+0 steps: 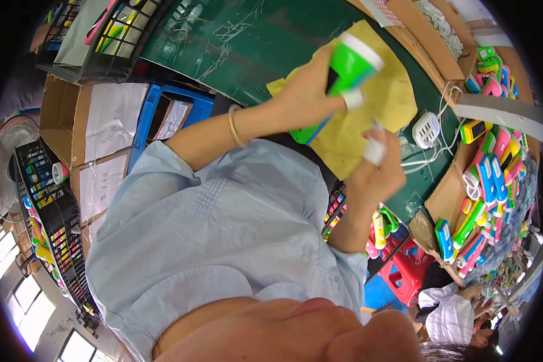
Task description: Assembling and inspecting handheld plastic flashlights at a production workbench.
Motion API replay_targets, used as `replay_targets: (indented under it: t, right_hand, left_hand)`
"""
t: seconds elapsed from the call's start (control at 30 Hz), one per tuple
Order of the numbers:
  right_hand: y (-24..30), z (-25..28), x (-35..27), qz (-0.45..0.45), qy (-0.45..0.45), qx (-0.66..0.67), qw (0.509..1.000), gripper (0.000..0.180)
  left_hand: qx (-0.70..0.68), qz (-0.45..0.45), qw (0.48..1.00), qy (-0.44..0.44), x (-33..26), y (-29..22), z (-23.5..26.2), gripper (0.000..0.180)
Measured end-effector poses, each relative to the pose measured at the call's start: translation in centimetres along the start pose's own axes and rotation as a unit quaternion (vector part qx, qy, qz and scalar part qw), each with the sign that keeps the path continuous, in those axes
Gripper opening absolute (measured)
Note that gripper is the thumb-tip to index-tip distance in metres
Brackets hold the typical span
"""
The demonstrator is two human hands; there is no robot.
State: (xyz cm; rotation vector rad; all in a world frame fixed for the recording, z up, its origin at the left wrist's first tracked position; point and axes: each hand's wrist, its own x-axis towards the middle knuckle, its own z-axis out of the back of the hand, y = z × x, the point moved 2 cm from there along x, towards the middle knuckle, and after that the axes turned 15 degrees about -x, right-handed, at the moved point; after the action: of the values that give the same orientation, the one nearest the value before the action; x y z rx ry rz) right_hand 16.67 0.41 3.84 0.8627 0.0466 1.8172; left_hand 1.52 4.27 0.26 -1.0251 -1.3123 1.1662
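In the head view, the left hand's grip (pixel 311 96) was closed around a green flashlight (pixel 351 65) with a white rim, its head tilted up and away from the body and its blue-and-green handle showing below the fingers. The flashlight was over a yellow sheet (pixel 398 90) on the dark green surface (pixel 190 39). The right hand's grip (pixel 377 142) was near it, fingers curled, with a white wrap (pixel 375 152) around one finger; motion blurred the fingertips, so I could not tell whether they were clenched on something small. Just beyond that hand, a white charger (pixel 426 130) with white cables sat on the surface. Farther right, many colourful flashlights (pixel 485 175) lay heaped, near an open cardboard box (pixel 431 36) of small pale parts. To the left stood a black crate (pixel 111 60) and a blue crate (pixel 202 114), and a red stool (pixel 404 274) stood at the lower right.
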Motion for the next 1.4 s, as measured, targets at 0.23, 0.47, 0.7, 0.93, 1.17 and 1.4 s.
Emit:
replay_targets:
  t: [0.23,0.47,0.7,0.93,1.17,1.4]
  right_hand:
    - [-0.7,-2.0,0.2,-0.165,0.188,0.308,0.918,0.034]
    - [-1.2,-4.1,0.3,-0.213,0.328,0.462,0.796,0.041]
    - [0.4,-5.4,-0.1,-0.237,0.202,0.505,0.805,0.043]
    - [1.0,-4.2,0.4,-0.172,0.052,0.240,0.954,0.032]
    - [-1.6,-5.1,0.6,-0.224,0.251,0.431,0.837,0.037]
    - [-1.1,-5.5,1.3,-0.265,0.227,0.472,0.810,0.050]
  left_hand:
    - [-0.318,0.077,0.944,0.043,-0.3,-2.2,-0.6,0.036]
    - [-0.304,0.040,0.951,-0.031,1.5,-3.0,-0.8,0.037]
    - [-0.131,-0.122,0.982,-0.058,2.2,-1.8,0.1,0.045]
    - [-0.428,0.112,0.883,-0.155,1.9,-0.8,-0.8,0.060]
    - [-0.492,0.186,0.847,-0.081,2.1,-0.6,-0.9,0.068]
    - [-0.423,0.145,0.886,-0.123,4.5,0.5,-2.3,0.061]
